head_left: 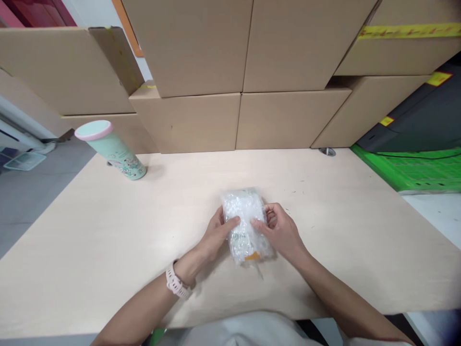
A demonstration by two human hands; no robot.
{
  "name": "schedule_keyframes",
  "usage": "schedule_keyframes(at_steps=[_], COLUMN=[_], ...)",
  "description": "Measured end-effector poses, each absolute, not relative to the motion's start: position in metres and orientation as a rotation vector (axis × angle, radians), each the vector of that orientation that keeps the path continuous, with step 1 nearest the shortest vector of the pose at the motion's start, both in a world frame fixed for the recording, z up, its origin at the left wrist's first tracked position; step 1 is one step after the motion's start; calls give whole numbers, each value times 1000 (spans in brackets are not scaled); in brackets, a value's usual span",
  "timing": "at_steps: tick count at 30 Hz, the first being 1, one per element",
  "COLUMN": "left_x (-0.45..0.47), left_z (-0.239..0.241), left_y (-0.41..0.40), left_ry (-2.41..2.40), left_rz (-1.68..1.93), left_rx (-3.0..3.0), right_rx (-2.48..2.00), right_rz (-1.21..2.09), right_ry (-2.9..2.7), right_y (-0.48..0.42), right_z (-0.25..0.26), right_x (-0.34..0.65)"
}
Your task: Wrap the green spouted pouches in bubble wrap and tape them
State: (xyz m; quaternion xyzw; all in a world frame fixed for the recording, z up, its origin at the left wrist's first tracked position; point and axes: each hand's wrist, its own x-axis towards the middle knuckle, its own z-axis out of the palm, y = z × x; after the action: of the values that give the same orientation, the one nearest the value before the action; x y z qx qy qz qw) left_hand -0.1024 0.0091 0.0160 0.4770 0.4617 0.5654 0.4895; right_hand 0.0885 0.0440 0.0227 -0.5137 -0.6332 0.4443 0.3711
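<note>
A pale surface with stacked cardboard boxes along its twelve o'clock edge. Near the middle, a clear-wrapped packet is gripped between the left hand at nine o'clock and right hand at three, thumbs on top, likely to steady slippery plastic. A mint tumbler stands at ten o'clock, seemingly clear of the hands.

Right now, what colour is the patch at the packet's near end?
The patch on the packet is orange, best seen in the head view.
</note>
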Motion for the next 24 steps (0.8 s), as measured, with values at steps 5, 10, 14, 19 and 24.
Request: schedule_keyframes(at_steps=[5, 10, 14, 19, 24], left_x=[-109, -108, -109, -109, -111], left_z=[22, 21, 10, 10, 17], left_y=[4, 2, 8, 14, 13], left_ry=[1620, 1686, 1698, 1710, 1618], left_rz=[1295, 851, 659, 572, 632], left_rx=[1798, 2439, 2513, 2482, 2301], right_rx=[-1177, -1134, -1137, -1147, -1116], right_rz=[426, 241, 281, 438, 638], right_ry=[-2120, -2513, -2617, -2635, -2488], right_y=[42, 39, 45, 51, 54], right_z=[26, 17, 8, 9, 15], right_x=[88, 86, 89, 89, 89])
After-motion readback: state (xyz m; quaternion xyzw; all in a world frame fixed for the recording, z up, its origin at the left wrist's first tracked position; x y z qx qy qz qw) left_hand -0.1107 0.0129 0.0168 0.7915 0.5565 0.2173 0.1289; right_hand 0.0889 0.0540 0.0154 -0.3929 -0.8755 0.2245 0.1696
